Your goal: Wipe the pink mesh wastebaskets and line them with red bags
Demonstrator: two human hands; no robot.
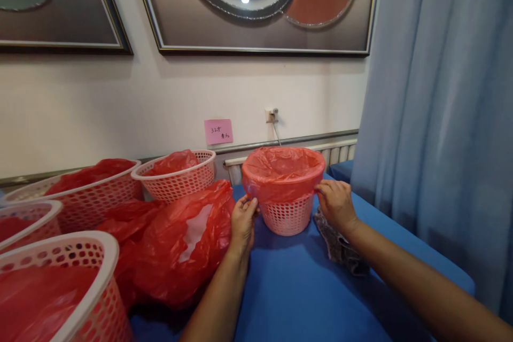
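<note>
A small perforated plastic basket stands upright on the blue surface in front of me. A red plastic bag lines it and is folded down over its rim. On the basket's left side, my left hand pinches the bag's lower edge between thumb and fingers. My right hand is closed on the bag's edge at the right side. Beneath my right hand and forearm lies a grey cloth, partly hidden. Left of my left hand sits a crumpled pile of red plastic bags.
Several pale baskets with red bags in them crowd the left, among them a near basket and a back basket. The blue-covered table reaches toward a radiator by the wall. A blue curtain hangs at the right.
</note>
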